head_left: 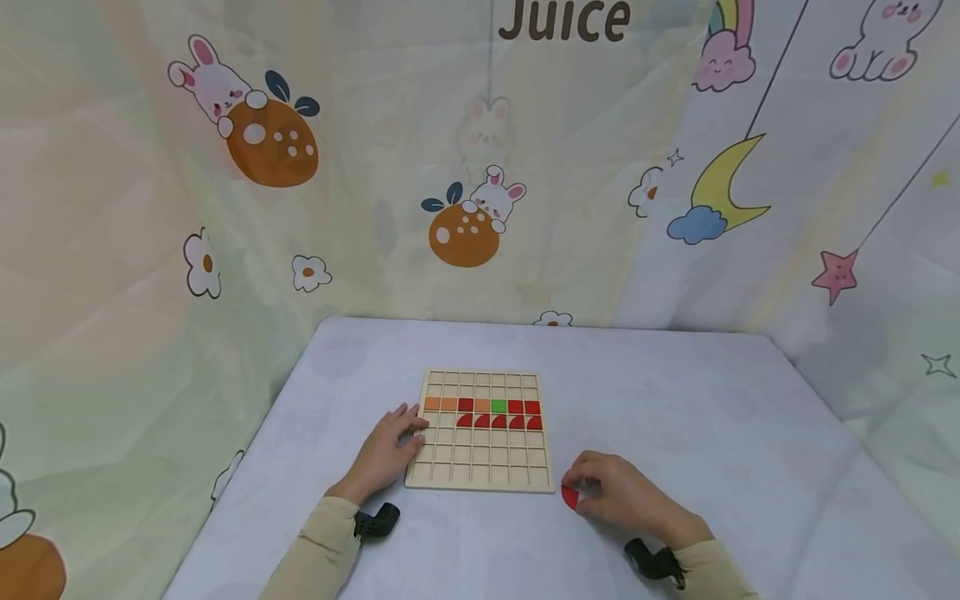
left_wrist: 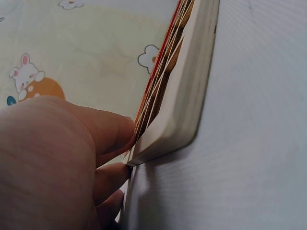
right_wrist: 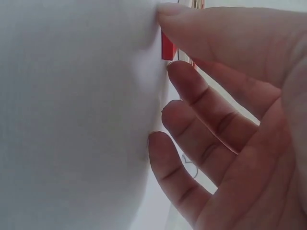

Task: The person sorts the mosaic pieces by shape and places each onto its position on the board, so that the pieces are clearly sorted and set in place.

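A square wooden grid board (head_left: pixel 480 454) lies flat on the table, its raised edge (left_wrist: pixel 189 96) close up in the left wrist view. One row holds orange, red and green square tiles (head_left: pixel 499 406). Below it sit several red quarter-circle pieces (head_left: pixel 499 422). My left hand (head_left: pixel 388 450) rests at the board's left side, thumb and fingertips touching the edge. To the right of the board's near corner, my right hand (head_left: pixel 618 492) pinches a red curved piece (head_left: pixel 570 497) between thumb and index finger, low over the table. Only a sliver of that piece (right_wrist: pixel 167 48) shows in the right wrist view.
A white cloth covers the table (head_left: pixel 675 400). Behind it hangs a printed curtain (head_left: pixel 375 167) with rabbits, oranges and a moon. Black wrist cameras (head_left: pixel 652 561) sit on both wrists.
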Tool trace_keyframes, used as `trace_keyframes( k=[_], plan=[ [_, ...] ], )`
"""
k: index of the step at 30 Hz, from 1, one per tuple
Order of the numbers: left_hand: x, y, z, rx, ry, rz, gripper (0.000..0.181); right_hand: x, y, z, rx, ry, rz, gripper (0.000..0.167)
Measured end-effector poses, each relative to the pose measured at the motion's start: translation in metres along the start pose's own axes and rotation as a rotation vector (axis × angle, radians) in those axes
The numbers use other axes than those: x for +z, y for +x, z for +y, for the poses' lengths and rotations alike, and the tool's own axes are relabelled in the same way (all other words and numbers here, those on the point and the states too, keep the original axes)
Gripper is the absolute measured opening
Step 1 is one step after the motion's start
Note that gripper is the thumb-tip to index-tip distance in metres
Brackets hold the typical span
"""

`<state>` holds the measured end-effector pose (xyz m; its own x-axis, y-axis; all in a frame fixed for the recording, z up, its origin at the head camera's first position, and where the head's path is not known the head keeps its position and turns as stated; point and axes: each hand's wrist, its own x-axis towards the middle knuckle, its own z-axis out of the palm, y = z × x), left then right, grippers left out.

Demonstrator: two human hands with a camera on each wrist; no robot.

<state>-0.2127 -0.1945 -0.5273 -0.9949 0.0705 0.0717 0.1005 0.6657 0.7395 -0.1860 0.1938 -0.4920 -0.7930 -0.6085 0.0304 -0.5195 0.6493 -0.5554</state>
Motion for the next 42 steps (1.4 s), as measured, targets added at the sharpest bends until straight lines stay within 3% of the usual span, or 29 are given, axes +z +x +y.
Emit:
trace_keyframes(
  k=[7,16,24,36,42],
  plan=[
    [0.000,0.000,-0.001,-0.006,-0.001,0.001,0.019,0.002,0.004,-0.004,0.012,0.008,-0.020,0.026],
    [-0.001,0.000,0.002,-0.007,-0.009,-0.007,0.020,0.001,0.004,-0.003,0.101,-0.086,0.016,0.020],
    [0.000,0.000,0.000,0.005,0.000,-0.004,0.020,-0.005,-0.001,0.005,0.140,-0.089,0.006,0.020],
    [0.000,0.000,-0.002,0.007,0.000,-0.003,0.020,-0.005,0.004,0.004,0.196,-0.125,0.126,0.015],
    [0.000,0.000,-0.001,0.021,-0.003,-0.005,0.021,-0.007,0.010,0.007,0.171,-0.131,0.144,0.014]
  ],
)
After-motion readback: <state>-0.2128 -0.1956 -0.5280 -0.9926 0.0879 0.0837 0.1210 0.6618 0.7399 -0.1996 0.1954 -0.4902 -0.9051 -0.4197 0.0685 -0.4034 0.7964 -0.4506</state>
